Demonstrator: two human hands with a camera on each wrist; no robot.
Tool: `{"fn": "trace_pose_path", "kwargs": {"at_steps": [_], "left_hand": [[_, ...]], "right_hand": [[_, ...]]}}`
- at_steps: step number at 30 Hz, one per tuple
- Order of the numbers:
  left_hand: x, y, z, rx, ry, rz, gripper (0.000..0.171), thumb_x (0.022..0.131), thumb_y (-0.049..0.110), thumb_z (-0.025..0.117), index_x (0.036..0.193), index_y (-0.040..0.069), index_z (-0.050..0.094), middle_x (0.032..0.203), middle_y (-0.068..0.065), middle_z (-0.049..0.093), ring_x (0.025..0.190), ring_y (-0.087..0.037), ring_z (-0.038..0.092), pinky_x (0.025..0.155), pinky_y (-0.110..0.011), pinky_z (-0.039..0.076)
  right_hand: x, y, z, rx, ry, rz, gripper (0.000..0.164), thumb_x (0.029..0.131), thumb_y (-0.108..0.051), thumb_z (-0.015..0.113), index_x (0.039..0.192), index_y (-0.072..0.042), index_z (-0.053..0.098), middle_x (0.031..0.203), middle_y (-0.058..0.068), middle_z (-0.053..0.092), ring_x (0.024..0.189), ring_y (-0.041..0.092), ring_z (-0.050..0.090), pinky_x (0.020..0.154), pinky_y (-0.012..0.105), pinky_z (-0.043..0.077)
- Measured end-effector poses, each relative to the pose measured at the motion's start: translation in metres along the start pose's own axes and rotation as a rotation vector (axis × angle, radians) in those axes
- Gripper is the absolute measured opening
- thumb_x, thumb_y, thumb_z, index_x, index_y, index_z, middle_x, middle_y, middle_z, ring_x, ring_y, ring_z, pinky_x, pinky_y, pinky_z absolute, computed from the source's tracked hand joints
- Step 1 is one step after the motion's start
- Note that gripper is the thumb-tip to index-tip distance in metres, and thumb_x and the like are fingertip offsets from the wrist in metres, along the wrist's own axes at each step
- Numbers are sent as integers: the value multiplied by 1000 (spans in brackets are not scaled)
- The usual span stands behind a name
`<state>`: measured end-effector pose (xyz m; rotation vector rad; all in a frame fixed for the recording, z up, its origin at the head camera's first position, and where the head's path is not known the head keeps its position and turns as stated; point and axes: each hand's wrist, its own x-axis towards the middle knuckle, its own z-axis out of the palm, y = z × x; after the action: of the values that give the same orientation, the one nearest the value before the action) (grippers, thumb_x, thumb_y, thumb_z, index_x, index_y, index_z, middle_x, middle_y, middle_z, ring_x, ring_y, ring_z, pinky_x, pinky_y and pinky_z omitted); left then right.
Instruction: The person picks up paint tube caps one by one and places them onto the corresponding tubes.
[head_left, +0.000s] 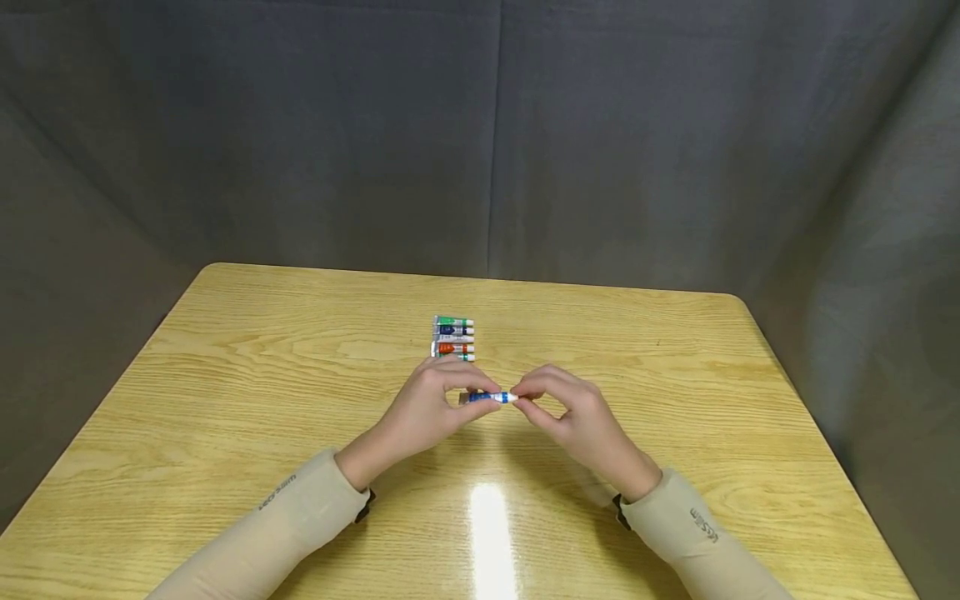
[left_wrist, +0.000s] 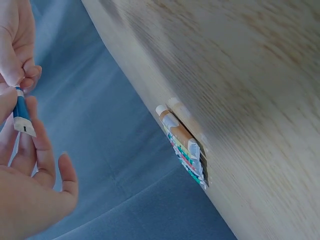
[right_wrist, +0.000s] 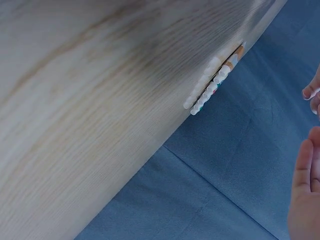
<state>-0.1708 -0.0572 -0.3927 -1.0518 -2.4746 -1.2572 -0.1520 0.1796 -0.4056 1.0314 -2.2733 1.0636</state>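
A small blue paint tube (head_left: pixel 483 397) with a white cap (head_left: pixel 513 397) is held level above the table. My left hand (head_left: pixel 420 412) pinches its body between thumb and fingers. At the cap end, the thumb and fingertips of my right hand (head_left: pixel 588 425) pinch the white cap. The left wrist view shows the flat crimped end of the blue tube (left_wrist: pixel 21 111) pointing towards the camera. Only part of the right hand (right_wrist: pixel 305 205) appears in the right wrist view, where the tube is hidden.
Beyond my left hand, several paint tubes (head_left: pixel 450 339) lie side by side in a row, white caps to the right. Green, dark blue and orange labels show; the left wrist view adds a brown tube (left_wrist: pixel 177 130). Grey curtains (head_left: pixel 360 142) surround the wooden table (head_left: pixel 637 350).
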Motion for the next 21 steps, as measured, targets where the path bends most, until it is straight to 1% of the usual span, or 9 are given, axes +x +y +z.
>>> {"fn": "trace_pose_path", "kwargs": {"at_steps": [2, 6, 9, 11, 14, 18, 21], "left_hand": [[0, 0, 0, 11, 5, 9, 12, 87, 22, 83, 99, 17, 83, 100, 5, 80, 97, -11, 72, 100, -41, 51], [0, 0, 2, 63, 33, 78, 13, 84, 20, 86, 95, 16, 83, 97, 4, 80, 91, -10, 72, 96, -39, 51], [0, 0, 2, 100, 48, 113, 14, 82, 20, 87, 94, 15, 83, 96, 4, 80, 89, -10, 72, 94, -37, 50], [-1, 0, 2, 112, 48, 111, 14, 82, 20, 87, 95, 15, 83, 96, 4, 80, 91, -11, 73, 94, -38, 50], [-1, 0, 1, 106, 37, 88, 15, 83, 21, 87, 97, 15, 83, 98, 4, 80, 93, -11, 73, 96, -40, 51], [-1, 1, -1, 63, 13, 49, 15, 86, 21, 84, 99, 15, 83, 100, 3, 80, 96, -11, 74, 98, -39, 54], [-1, 2, -2, 35, -2, 41, 14, 87, 21, 83, 100, 15, 83, 101, 3, 80, 96, -11, 74, 95, -36, 56]], "right_hand": [[0, 0, 0, 1, -13, 14, 20, 88, 4, 76, 103, -10, 75, 100, 1, 74, 92, 15, 71, 84, 25, 59], [0, -1, 1, 14, -44, 52, 8, 94, -3, 73, 100, -8, 75, 98, 1, 75, 90, 13, 70, 80, 29, 60], [0, -2, 0, 12, -49, 60, 6, 95, -4, 72, 100, -7, 76, 98, 1, 75, 89, 12, 70, 80, 29, 60], [0, -1, 0, 4, -42, 50, 10, 93, -3, 74, 101, -7, 76, 98, 2, 75, 89, 12, 70, 80, 28, 61], [1, -1, -1, -4, -26, 20, 17, 89, 1, 77, 104, -7, 76, 100, 2, 76, 90, 14, 71, 82, 26, 61], [2, -2, -2, -3, -14, -20, 21, 86, 5, 77, 104, -6, 76, 100, 3, 76, 90, 15, 71, 84, 24, 60], [2, -3, -2, -12, -23, -28, 21, 87, 6, 77, 103, -7, 75, 100, 2, 75, 90, 14, 71, 84, 24, 59]]}}
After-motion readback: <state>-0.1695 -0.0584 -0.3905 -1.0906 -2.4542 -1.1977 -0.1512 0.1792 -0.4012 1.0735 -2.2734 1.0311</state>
